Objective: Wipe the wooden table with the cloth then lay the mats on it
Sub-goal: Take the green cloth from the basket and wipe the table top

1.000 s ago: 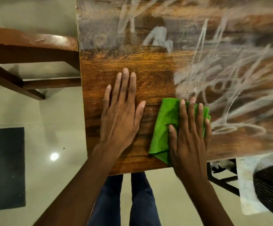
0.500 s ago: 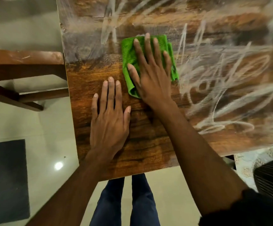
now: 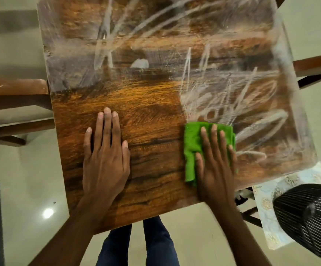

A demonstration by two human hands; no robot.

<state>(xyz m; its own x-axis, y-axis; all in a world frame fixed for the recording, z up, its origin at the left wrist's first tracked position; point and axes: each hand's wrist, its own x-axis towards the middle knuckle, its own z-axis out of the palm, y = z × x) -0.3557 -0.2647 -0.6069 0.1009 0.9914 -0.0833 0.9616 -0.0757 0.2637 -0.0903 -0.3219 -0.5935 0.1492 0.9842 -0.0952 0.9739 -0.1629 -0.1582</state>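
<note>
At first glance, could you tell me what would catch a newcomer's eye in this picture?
The bright green cloth stands out, pressed flat under the right hand near the table's near edge. Beyond and to its right, white smeary streaks cover the wooden table, while the patch around the left hand, which rests flat on the wood, looks clean.

- The left hand (image 3: 106, 160) is lying flat, palm down, with its fingers straight and close together and the thumb spread out toward the right.
- The left forearm is reaching up from the lower left of the view.
- The right hand (image 3: 216, 166) is pressing flat, palm down, with its fingers straight and slightly fanned, the thumb lying along the hand's left side.
- The right forearm is coming up from the lower right.
- Both hands are lying level with each other, well apart.
</note>
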